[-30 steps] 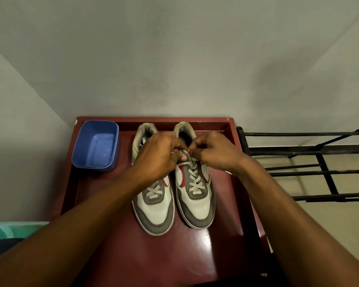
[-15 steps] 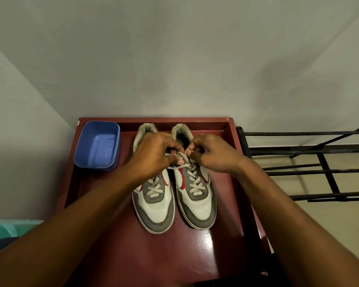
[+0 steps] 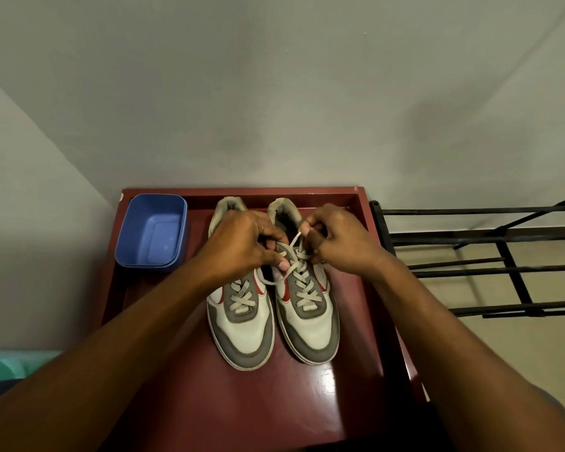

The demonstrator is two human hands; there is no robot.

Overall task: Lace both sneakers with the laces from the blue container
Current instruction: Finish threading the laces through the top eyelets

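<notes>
Where the left sneaker (image 3: 242, 327) and right sneaker (image 3: 310, 331) stand side by side at the middle of the tabletop (image 3: 242, 402), toes to six o'clock and heels to twelve, two hands meet over the right sneaker's top eyelets. The left hand (image 3: 242, 243) has its grip pinching a strand of the flat off-white lace (image 3: 296, 243) between thumb and fingertip. The right hand (image 3: 343, 243) has its grip pinching the lace's other end, fingers curled.

Both shoes show crossed lacing, smooth white panels, grey overlays and red accents.

One blue container (image 3: 180, 236), a rounded rectangular plastic tub, sits at ten o'clock, apart from the shoes.

The tabletop is glossy red-brown with a raised rim. One black rack (image 3: 490, 238) of thin metal bars stands at three o'clock.
</notes>
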